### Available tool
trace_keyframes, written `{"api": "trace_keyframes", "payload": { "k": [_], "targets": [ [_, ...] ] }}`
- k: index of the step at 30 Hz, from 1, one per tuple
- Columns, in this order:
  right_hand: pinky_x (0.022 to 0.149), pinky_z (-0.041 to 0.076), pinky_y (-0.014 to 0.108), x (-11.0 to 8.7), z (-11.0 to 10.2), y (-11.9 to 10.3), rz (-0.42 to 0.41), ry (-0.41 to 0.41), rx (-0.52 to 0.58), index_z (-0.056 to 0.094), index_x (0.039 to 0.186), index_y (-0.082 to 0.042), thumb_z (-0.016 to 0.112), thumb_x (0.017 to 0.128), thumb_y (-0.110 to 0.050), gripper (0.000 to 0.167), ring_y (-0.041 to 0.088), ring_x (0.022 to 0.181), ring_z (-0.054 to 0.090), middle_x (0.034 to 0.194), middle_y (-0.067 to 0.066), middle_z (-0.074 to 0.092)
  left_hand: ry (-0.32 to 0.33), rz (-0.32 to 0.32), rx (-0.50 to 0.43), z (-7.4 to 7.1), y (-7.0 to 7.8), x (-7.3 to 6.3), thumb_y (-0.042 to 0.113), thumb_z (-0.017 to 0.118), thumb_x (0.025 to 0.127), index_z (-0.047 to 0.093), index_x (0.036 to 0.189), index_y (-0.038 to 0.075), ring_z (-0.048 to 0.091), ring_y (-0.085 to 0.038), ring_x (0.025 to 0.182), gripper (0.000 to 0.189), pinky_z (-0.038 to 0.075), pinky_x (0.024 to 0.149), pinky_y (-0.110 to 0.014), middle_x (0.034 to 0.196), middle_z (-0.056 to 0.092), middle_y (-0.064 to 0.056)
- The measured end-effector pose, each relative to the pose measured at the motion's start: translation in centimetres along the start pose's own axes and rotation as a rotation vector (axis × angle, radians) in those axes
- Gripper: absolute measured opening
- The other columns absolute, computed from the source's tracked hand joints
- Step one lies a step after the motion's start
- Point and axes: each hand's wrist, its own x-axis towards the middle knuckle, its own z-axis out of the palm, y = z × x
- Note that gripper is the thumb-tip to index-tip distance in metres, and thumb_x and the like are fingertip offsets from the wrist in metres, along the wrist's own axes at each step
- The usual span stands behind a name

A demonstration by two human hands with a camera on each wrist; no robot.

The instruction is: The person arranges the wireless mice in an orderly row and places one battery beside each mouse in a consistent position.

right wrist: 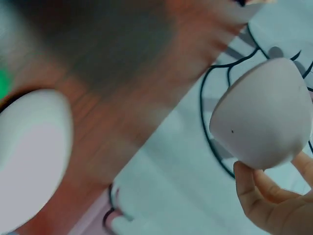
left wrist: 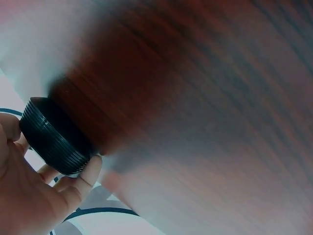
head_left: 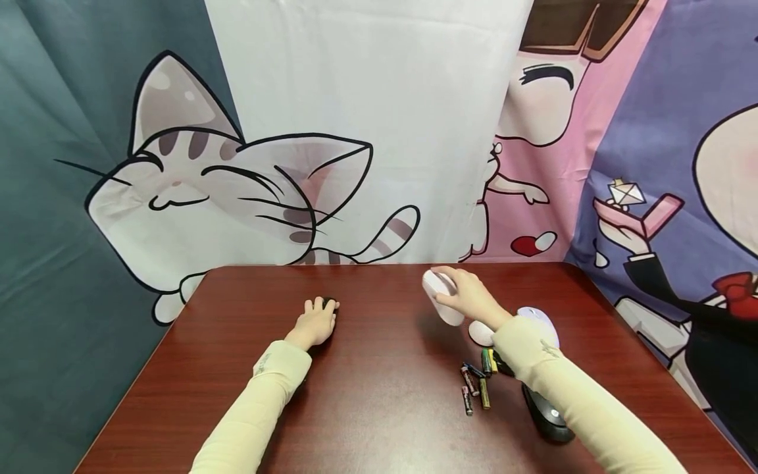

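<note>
My left hand (head_left: 314, 324) is at the left middle of the table, its fingers around a black round cap-like piece (left wrist: 56, 134) with a finely ridged side. In the left wrist view the thumb and fingers grip its edge. Over the table's far right part, my right hand (head_left: 470, 295) holds a white computer mouse (head_left: 441, 299), tilted and raised above the wood. The right wrist view shows the mouse's smooth rounded end (right wrist: 266, 115) with a small dark dot, fingertips at its lower side. Beneath the right wrist lies a white oval piece (head_left: 480, 334).
Several small batteries (head_left: 484, 394) lie loosely grouped on the dark red wooden table (head_left: 379, 408). A pale lilac-white mouse (head_left: 539, 320) and a black mouse (head_left: 547, 418) sit partly behind the right sleeve. Behind the table hangs a cartoon-printed curtain (head_left: 367, 79).
</note>
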Motion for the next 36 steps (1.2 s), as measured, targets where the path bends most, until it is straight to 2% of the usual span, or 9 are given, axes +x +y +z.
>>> {"api": "trace_keyframes", "payload": {
  "k": [4, 7, 13, 20, 25, 30, 36],
  "targets": [
    [0.082, 0.049, 0.050, 2.2, 1.1, -1.8, 0.064, 0.006, 0.044, 0.056, 0.126, -0.006, 0.068, 0.079, -0.021, 0.052, 0.035, 0.099, 0.060, 0.117, 0.020, 0.063, -0.003, 0.010, -0.006, -0.1, -0.1, 0.0, 0.016, 0.041, 0.100, 0.047, 0.121, 0.007, 0.035, -0.041, 0.108, 0.023, 0.038, 0.087, -0.050, 0.124, 0.040, -0.025],
    [0.082, 0.050, 0.049, 3.5, 2.1, -2.8, 0.116, -0.015, 0.072, 0.056, 0.128, -0.006, 0.067, 0.080, -0.024, 0.052, 0.035, 0.099, 0.060, 0.120, 0.018, 0.062, -0.008, 0.014, -0.019, -0.2, -0.1, 0.0, 0.015, 0.042, 0.099, 0.047, 0.119, 0.006, 0.035, -0.041, 0.107, 0.022, 0.036, 0.090, -0.051, 0.123, 0.040, -0.025],
    [0.086, 0.049, 0.046, 5.2, 4.2, -4.1, 0.173, -0.074, 0.070, 0.058, 0.126, -0.006, 0.066, 0.080, -0.026, 0.051, 0.034, 0.104, 0.060, 0.122, 0.017, 0.062, -0.041, 0.000, -0.022, -0.6, -0.2, 0.1, 0.015, 0.043, 0.099, 0.047, 0.120, 0.005, 0.034, -0.041, 0.108, 0.024, 0.037, 0.091, -0.050, 0.123, 0.038, -0.026],
    [0.083, 0.051, 0.044, 6.4, 6.3, -5.3, 0.232, -0.084, 0.063, 0.060, 0.122, -0.005, 0.066, 0.078, -0.024, 0.049, 0.035, 0.103, 0.059, 0.116, 0.019, 0.063, -0.052, 0.001, 0.017, -1.3, 0.1, 0.4, 0.015, 0.049, 0.097, 0.050, 0.123, 0.004, 0.036, -0.042, 0.109, 0.028, 0.039, 0.090, -0.051, 0.122, 0.040, -0.028],
    [0.077, 0.052, 0.043, 6.9, 8.1, -6.1, 0.277, -0.119, 0.078, 0.060, 0.117, -0.006, 0.066, 0.076, -0.025, 0.046, 0.036, 0.098, 0.058, 0.109, 0.023, 0.059, -0.001, -0.017, 0.007, -1.4, -0.1, 0.4, 0.016, 0.058, 0.092, 0.060, 0.121, 0.008, 0.045, -0.041, 0.108, 0.029, 0.046, 0.084, -0.051, 0.122, 0.051, -0.022],
    [0.077, 0.051, 0.043, 7.1, 9.7, -6.6, 0.347, -0.172, 0.087, 0.059, 0.114, -0.005, 0.066, 0.075, -0.026, 0.045, 0.036, 0.093, 0.058, 0.108, 0.023, 0.052, 0.076, -0.020, -0.012, -1.2, -0.2, 0.5, 0.018, 0.065, 0.088, 0.067, 0.116, 0.010, 0.055, -0.039, 0.111, 0.029, 0.048, 0.088, -0.051, 0.121, 0.062, -0.015],
    [0.080, 0.050, 0.044, 7.8, 11.7, -6.9, 0.426, -0.165, -0.024, 0.060, 0.114, -0.006, 0.069, 0.075, -0.029, 0.046, 0.041, 0.094, 0.058, 0.110, 0.026, 0.052, 0.117, -0.021, -0.016, -1.3, -0.2, 0.6, 0.019, 0.068, 0.086, 0.069, 0.112, 0.008, 0.061, -0.033, 0.108, 0.029, 0.050, 0.087, -0.048, 0.116, 0.067, -0.012]
  ]
}}
